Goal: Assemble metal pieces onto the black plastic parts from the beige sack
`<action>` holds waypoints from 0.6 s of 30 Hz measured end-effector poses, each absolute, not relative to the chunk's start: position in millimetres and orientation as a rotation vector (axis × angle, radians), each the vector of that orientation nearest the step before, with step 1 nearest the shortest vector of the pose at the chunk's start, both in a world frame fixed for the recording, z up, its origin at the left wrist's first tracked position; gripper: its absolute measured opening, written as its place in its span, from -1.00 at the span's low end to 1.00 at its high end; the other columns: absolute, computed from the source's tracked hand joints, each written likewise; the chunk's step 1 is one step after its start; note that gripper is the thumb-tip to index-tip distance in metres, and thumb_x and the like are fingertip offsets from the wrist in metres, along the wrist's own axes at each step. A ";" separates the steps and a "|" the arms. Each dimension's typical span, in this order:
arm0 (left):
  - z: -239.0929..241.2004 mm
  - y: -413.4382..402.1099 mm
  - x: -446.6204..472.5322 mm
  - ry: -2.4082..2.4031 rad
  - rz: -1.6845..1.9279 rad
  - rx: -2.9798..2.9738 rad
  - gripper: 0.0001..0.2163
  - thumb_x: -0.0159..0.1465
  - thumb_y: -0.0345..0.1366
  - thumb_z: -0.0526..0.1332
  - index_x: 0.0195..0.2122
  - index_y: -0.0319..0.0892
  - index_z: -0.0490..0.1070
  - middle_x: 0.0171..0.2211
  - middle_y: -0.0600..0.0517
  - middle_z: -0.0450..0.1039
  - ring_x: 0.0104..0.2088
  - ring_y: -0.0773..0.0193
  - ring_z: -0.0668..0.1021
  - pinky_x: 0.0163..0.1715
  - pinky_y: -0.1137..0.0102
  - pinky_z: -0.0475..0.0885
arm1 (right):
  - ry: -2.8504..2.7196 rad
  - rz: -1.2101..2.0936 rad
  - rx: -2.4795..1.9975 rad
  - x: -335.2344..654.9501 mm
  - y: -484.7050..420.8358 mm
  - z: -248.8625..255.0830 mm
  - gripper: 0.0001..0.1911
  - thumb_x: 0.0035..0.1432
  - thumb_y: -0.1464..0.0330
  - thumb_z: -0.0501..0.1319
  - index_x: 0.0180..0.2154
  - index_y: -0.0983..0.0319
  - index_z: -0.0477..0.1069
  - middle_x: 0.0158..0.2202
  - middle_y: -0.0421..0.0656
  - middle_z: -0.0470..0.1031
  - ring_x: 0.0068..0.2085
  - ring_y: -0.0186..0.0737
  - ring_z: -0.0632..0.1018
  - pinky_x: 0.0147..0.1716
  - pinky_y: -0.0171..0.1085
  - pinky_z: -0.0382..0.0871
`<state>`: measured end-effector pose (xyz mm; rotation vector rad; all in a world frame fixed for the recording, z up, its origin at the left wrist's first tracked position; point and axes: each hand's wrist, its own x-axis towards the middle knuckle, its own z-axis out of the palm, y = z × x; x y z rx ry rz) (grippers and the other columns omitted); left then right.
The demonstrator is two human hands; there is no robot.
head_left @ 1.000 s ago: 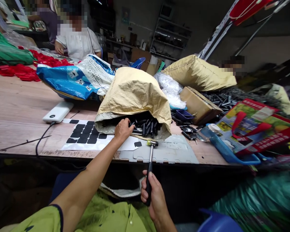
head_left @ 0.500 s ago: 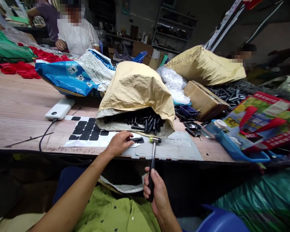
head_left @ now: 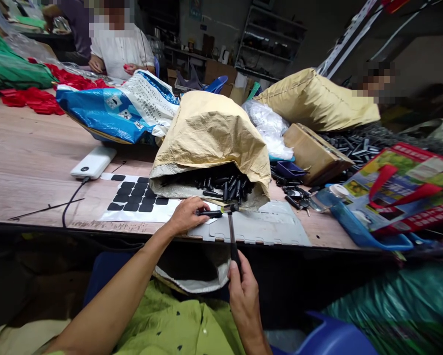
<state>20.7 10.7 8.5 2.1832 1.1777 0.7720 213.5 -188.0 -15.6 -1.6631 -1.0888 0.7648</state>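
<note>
My left hand (head_left: 184,216) pinches a small black plastic part (head_left: 210,213) and holds it flat on the grey metal plate (head_left: 265,229) at the table's near edge. My right hand (head_left: 243,296) grips the black handle of a small hammer (head_left: 231,231), whose head sits right at the part's right end. Just behind, a tan paper sack (head_left: 210,135) lies on its side with its mouth open, spilling several black parts (head_left: 224,185). A white sheet with black square pads (head_left: 136,199) lies left of my left hand.
A white power bank (head_left: 93,162) with a black cable lies on the wooden table (head_left: 29,162). A blue-white bag (head_left: 114,111), a cardboard box (head_left: 312,153), a second tan sack (head_left: 313,101), a blue tray (head_left: 357,229) and a red carton (head_left: 402,187) crowd the far side. People sit beyond.
My left hand drew a black part out of the sack and set it on the plate. The hammer head moved left against the part's end.
</note>
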 end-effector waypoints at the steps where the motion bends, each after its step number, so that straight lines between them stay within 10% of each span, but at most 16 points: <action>1: 8.5 11.2 20.7 1.179 0.769 2.173 -0.83 0.16 -0.29 0.37 -0.19 -0.07 0.60 -0.28 0.06 0.52 -0.22 0.21 0.50 -0.19 0.36 0.34 | -1.169 0.711 -1.682 213.6 -187.3 -11.4 -0.49 0.33 0.08 0.17 0.20 0.17 0.42 0.10 -0.02 0.55 0.11 -0.06 0.57 0.06 -0.15 0.50; 18: 8.9 13.4 19.7 1.206 0.715 2.157 -0.80 0.15 -0.27 0.39 -0.18 -0.07 0.60 -0.24 0.05 0.53 -0.18 0.19 0.51 -0.16 0.35 0.34 | -1.446 0.593 -1.674 199.8 -184.2 1.8 -0.49 0.39 0.15 0.09 0.28 0.14 0.36 0.24 -0.05 0.46 0.23 -0.07 0.50 0.21 -0.10 0.41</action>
